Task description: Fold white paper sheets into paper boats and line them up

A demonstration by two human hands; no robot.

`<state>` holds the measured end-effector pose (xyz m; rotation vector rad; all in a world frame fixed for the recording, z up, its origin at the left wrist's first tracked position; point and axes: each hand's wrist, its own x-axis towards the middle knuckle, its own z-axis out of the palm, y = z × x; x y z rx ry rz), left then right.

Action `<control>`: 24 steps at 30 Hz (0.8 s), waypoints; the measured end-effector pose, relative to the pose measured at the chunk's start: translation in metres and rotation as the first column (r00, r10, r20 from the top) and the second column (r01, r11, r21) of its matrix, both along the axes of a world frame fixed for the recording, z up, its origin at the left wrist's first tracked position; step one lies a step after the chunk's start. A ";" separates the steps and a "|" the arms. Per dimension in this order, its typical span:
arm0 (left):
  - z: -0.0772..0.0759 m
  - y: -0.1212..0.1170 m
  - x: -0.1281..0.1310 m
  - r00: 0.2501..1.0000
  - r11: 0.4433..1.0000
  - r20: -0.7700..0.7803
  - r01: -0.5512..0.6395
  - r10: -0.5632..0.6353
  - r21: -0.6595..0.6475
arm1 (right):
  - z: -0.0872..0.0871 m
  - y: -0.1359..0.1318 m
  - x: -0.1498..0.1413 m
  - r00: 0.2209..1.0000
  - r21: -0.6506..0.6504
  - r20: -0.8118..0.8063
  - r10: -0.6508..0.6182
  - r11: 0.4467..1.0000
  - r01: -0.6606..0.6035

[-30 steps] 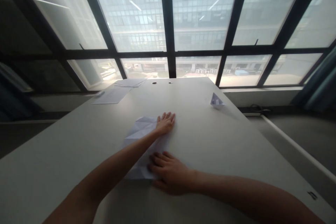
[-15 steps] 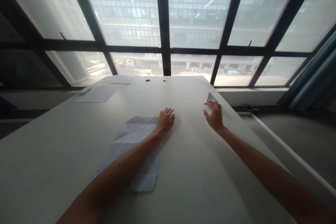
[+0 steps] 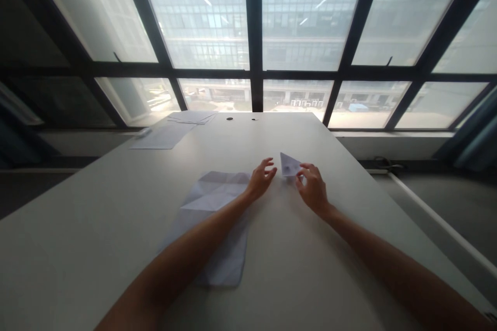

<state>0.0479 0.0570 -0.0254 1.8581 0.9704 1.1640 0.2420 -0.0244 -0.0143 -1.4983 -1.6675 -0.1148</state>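
from the head view, the right hand [image 3: 312, 190] pinches a small folded paper piece [image 3: 289, 165] between thumb and fingertips, holding it by its near corner just above the desk [image 3: 330, 248], a little right of the middle. the piece is a pale triangular shape with a dark smudge on its face; whether its lower edge touches the desk cannot be told. the left hand [image 3: 261, 180] is just beside it on the left, fingers spread and curled, gripping nothing, its fingertips close to the piece but apart from it. the heel of that hand sits at the far right corner of a creased sheet of paper [image 3: 212, 220], which lies flat on the desk and runs back under the left forearm toward the near edge. at the far left corner of the desk lie some loose paper sheets [image 3: 166, 135], well apart from both hands. two small dark holes [image 3: 230, 119] show in the desk near its far edge. behind the desk stands a window [image 3: 295, 20] with dark frames.
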 end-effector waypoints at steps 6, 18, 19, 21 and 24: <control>-0.002 0.002 -0.005 0.992 0.990 0.054 -0.110 0.115 -0.092 | 0.003 -0.047 -0.049 0.953 -0.093 -0.038 0.301 0.948 -0.304; 0.016 -0.029 0.006 0.985 0.987 -0.156 0.096 -0.076 0.127 | 0.003 -0.015 -0.011 0.606 -0.178 -0.765 0.218 0.833 -0.524; 0.015 -0.028 0.007 0.986 0.988 -0.142 0.106 -0.090 0.108 | 0.002 -0.015 -0.011 0.600 -0.182 -0.775 0.200 0.838 -0.514; 0.013 -0.027 0.009 0.987 0.991 -0.110 0.121 -0.113 0.063 | 0.003 -0.016 -0.013 0.610 -0.191 -0.774 0.172 0.854 -0.483; 0.012 -0.025 0.010 0.989 0.990 -0.082 0.127 -0.122 0.061 | 0.004 -0.018 -0.018 0.653 -0.184 -0.730 0.202 0.862 -0.473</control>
